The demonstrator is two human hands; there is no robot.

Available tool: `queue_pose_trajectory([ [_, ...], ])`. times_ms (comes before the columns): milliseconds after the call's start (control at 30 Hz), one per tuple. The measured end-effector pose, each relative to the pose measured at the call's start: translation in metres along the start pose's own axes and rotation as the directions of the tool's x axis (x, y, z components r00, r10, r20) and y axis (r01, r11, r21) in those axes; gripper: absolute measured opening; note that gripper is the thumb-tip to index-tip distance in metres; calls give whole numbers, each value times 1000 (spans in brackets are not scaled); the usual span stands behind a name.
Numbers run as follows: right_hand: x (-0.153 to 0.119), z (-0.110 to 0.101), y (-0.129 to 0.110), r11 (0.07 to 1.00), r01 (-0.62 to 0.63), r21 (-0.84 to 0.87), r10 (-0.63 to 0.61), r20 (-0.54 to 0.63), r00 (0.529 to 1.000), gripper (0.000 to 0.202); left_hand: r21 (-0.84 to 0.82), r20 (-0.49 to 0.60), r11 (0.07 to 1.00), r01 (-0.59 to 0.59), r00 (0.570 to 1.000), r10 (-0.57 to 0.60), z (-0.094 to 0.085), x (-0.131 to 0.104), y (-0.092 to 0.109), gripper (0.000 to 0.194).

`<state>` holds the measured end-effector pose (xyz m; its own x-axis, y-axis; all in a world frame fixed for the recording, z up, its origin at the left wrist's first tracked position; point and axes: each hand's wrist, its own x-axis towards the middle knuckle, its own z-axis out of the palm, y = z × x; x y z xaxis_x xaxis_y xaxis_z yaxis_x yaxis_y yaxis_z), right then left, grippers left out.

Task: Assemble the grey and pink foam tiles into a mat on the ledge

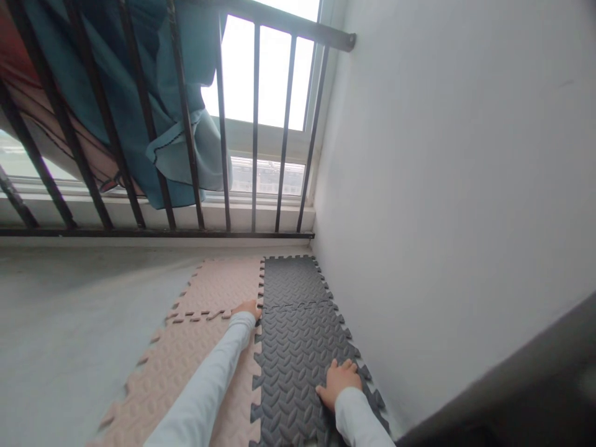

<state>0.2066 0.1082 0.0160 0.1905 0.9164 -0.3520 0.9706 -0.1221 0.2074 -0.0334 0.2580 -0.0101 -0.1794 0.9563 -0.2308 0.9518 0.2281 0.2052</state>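
Observation:
My left hand (246, 307) reaches far out and rests on the pink foam floor tiles, near the corner where two of them meet the black strip. Its fingers look laid over the seam, though their tips are hard to make out. A far pink tile (223, 284) and a near pink tile (190, 351) show gaps along the toothed seam between them. My right hand (342, 380) lies with fingers spread on the near black foam tile (298, 347), close to its right edge. The far black tile (295, 279) is interlocked with it.
A white wall (442, 186) rises along the right side of the black tiles. Ahead runs a black metal railing (186, 233) before a window, with blue and pink cloth (125, 112) hanging behind it. Grey floor (69, 335) stretches left. A dark blurred shape (526, 391) fills the lower right.

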Motion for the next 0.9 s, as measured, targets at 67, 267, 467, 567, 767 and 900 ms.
queue_pose_trajectory([
  [67, -1, 0, 0, 1000, 4, 4, -4, -3, 1000, 78, 28, 18, 1000, -13, 1000, 12, -1, -1, 0, 35],
  [267, -2, -1, 0, 1000, 0, -4, 0, 5, 1000, 78, 62, -30, 998, -22, 999, 24, -9, -8, -3, 45],
  [467, -2, -2, -2, 1000, -15, 6, 15, -2, 1000, 78, 174, -208, 963, -204, 949, 238, -3, 0, -9, 37],
  [567, -2, 0, -3, 1000, -16, 7, 16, 2, 1000, 78, 157, -109, 938, -310, 938, 328, 12, 9, -12, 43],
  [767, -2, 1, -2, 1000, -6, 14, 6, 1, 1000, 78, 63, 10, 952, -300, 954, 300, 29, 20, -19, 47],
  [900, -3, -1, -2, 1000, -3, 20, 3, 13, 1000, 79, 64, -9, 947, -316, 948, 317, 29, 19, -24, 47],
])
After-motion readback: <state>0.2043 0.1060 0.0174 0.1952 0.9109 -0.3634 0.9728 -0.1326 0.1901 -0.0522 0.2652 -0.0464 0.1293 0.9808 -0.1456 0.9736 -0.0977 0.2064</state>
